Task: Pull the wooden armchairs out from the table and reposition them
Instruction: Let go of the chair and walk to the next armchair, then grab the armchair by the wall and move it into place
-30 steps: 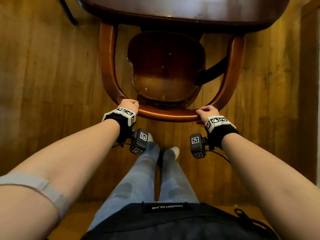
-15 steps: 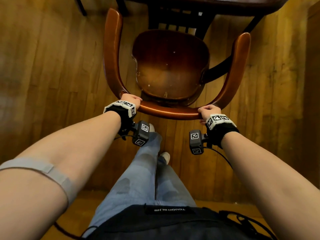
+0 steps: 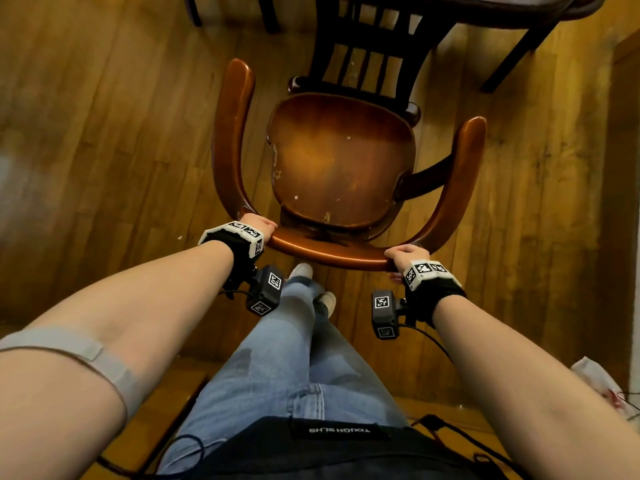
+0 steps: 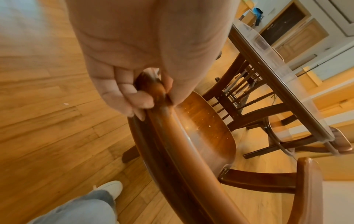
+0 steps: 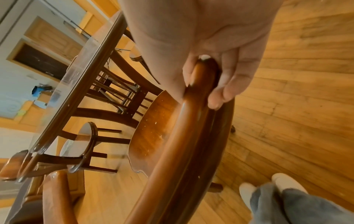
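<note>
A wooden armchair (image 3: 343, 161) with a curved back rail and a round seat stands on the plank floor, fully out from under the dark table (image 3: 485, 8). My left hand (image 3: 258, 225) grips the left end of the back rail (image 4: 172, 128), fingers and thumb curled round it. My right hand (image 3: 403, 256) grips the rail's right end (image 5: 184, 121) the same way. The chair sits slightly turned, its right arm nearer to me than its left. Another armchair (image 5: 82, 145) stays tucked at the table.
The table's slatted base (image 3: 367, 46) and a slanted leg (image 3: 512, 50) stand just past the seat's front. My legs and white shoes (image 3: 301, 271) are directly behind the chair. A white bag (image 3: 602, 379) lies at the lower right. Wooden floor spreads to both sides.
The chair has slid back toward me, out from beneath the tabletop, so both armrests and the table base now show. My hands keep the same grip on the back rail.
</note>
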Demonstrator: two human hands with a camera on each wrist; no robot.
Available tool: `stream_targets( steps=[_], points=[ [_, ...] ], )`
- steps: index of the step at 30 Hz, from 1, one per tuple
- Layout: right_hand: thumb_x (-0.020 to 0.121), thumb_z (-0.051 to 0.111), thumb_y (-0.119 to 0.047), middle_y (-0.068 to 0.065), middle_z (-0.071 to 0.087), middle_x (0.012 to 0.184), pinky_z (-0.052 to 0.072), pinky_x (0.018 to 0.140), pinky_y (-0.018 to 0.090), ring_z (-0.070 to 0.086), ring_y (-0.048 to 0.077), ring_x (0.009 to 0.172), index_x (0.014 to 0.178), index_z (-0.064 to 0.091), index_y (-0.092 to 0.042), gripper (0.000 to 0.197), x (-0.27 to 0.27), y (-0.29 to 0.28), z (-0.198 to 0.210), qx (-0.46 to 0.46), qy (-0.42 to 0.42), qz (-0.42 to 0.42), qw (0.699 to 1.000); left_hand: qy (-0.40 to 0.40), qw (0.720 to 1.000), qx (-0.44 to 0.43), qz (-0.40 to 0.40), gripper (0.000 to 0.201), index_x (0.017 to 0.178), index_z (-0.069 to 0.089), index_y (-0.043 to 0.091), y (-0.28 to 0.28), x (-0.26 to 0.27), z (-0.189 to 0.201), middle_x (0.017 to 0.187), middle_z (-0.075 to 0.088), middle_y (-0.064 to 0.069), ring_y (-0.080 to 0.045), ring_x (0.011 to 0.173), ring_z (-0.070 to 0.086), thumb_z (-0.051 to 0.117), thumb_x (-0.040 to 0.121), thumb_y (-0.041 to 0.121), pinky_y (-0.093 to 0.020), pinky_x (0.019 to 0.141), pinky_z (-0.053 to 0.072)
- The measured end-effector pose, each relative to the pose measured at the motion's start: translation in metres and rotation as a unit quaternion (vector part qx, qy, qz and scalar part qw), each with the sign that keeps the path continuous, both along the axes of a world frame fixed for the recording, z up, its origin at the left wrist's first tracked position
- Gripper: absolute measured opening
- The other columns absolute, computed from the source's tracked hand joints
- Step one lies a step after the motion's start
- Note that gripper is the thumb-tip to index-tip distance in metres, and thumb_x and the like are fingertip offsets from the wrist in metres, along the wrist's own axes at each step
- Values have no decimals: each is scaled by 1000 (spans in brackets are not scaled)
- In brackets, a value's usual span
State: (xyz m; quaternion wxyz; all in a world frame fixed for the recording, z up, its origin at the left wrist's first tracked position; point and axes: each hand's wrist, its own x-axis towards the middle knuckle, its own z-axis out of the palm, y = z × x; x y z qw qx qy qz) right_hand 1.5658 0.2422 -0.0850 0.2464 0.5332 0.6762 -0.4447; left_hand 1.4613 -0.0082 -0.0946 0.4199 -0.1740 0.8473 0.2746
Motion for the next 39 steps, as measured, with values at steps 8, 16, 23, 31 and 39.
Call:
stream_targets(
  steps=[8, 16, 23, 31, 39],
  points=[
    [93, 53, -17, 4, 55, 71, 49, 35, 16, 56, 4, 28, 106, 56, -11, 15, -37, 19, 22, -17, -44, 109, 993, 13, 998, -15, -65, 40, 132, 56, 12, -17, -20, 27, 130, 60, -15, -34, 119, 59, 57, 92, 18, -38, 101, 49],
    [92, 48, -14, 6, 58, 67, 40, 54, 24, 50, 21, 54, 106, 63, -5, 22, -174, -92, 42, 25, -8, 263, 965, 123, 975, -65, -176, 45, 138, 49, 22, -105, -104, 74, 133, 59, -11, -32, 117, 59, 51, 93, 25, -34, 95, 47],
    [91, 50, -26, 11, 63, 127, 44, 104, 37, 57, 31, 119, 124, 62, -12, 38, -294, -266, 64, 57, 25, 418, 906, 170, 959, -148, -173, 50, 143, 40, 32, -276, -191, 107, 152, 39, -2, -29, 135, 42, 46, 94, 31, -44, 108, 39],
    [95, 47, -25, 10, 49, 144, 40, 106, 34, 49, 29, 129, 141, 47, -20, 46, -399, -400, 79, 90, 29, 484, 870, 137, 962, -176, -160, 54, 149, 27, 35, -411, -273, 113, 161, 16, -1, -26, 148, 20, 40, 97, 36, -52, 117, 22],
    [93, 49, -30, 8, 49, 144, 41, 108, 38, 50, 30, 128, 141, 45, -25, 49, -531, -445, 67, 124, 4, 517, 847, 134, 967, -151, -156, 55, 150, 24, 35, -445, -409, 106, 163, 3, -2, -31, 148, 15, 40, 98, 37, -50, 119, 17]
  ],
)
